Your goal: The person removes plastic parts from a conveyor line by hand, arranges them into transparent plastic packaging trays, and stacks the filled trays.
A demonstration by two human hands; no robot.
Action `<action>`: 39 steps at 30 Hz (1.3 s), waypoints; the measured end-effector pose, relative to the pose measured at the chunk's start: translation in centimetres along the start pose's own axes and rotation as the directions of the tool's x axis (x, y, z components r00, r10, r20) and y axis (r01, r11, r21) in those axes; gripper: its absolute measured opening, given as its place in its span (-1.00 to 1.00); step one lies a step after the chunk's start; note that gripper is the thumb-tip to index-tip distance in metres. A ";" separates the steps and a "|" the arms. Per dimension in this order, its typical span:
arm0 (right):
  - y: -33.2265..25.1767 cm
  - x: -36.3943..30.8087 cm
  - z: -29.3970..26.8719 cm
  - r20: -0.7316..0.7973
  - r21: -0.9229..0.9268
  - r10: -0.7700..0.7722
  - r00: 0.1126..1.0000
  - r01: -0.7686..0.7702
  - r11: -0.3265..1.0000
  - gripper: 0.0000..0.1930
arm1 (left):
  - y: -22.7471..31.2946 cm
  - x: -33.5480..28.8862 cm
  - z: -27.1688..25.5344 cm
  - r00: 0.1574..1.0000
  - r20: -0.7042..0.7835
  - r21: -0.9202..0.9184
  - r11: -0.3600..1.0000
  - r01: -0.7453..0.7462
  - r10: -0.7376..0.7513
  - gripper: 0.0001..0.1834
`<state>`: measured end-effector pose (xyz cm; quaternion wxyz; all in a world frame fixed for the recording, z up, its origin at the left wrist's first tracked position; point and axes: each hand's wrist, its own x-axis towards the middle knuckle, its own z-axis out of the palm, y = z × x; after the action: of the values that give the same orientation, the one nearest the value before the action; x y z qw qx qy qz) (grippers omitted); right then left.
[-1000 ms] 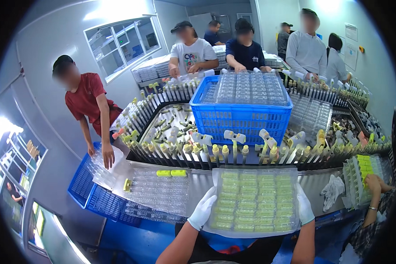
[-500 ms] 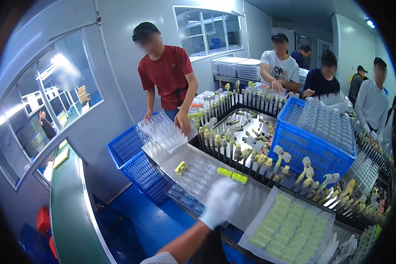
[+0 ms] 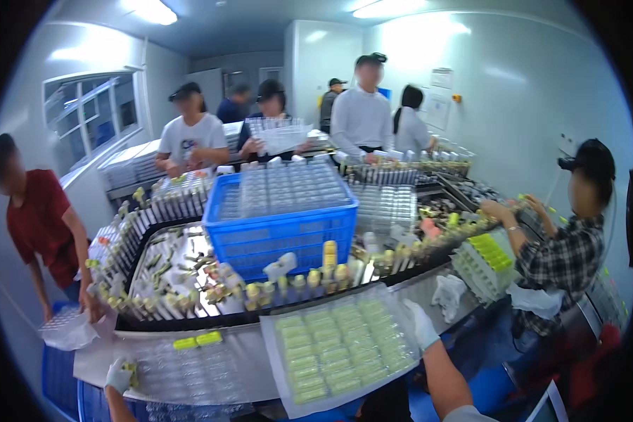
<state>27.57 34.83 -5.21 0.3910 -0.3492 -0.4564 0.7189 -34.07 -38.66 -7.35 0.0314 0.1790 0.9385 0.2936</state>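
My left hand [image 3: 119, 377], in a white glove, is at the left end of a clear plastic blister tray [image 3: 190, 376]. Its fingers are closed round a yellow-green plastic piece [image 3: 131, 371]. Two bright yellow-green pieces [image 3: 197, 340] lie end to end along the tray's far edge; its other visible pockets look bare. To the right lies a tray of pale green pieces [image 3: 341, 344] in rows, on a white translucent sheet [image 3: 278, 366]. My right hand [image 3: 422, 326], also gloved, has its fingers stretched along that tray's right edge. Whether it touches the tray I cannot tell.
Beyond the trays runs a rack of upright capped sticks [image 3: 309, 285]. Behind it stands a blue crate [image 3: 281, 239] of clear trays. A crumpled white glove [image 3: 447, 295] and stacked green trays [image 3: 485, 264] lie right. Co-workers stand around the bench, one in plaid [image 3: 573, 239].
The view has swung right. My left hand has moved from over the clear tray to its left end and taken hold of the yellow-green piece there. My right hand has come into view.
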 end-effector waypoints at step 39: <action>-21.7 2.3 17.6 0.644 -0.697 -0.545 0.537 0.705 -0.129 -0.54 | 42.5 -27.5 9.2 0.948 0.202 -0.957 0.255 0.138 0.247 -0.27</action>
<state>16.69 36.10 20.58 0.3649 -0.1894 -0.9105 0.0444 6.64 -10.94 7.67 0.2712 0.1992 0.5386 0.7725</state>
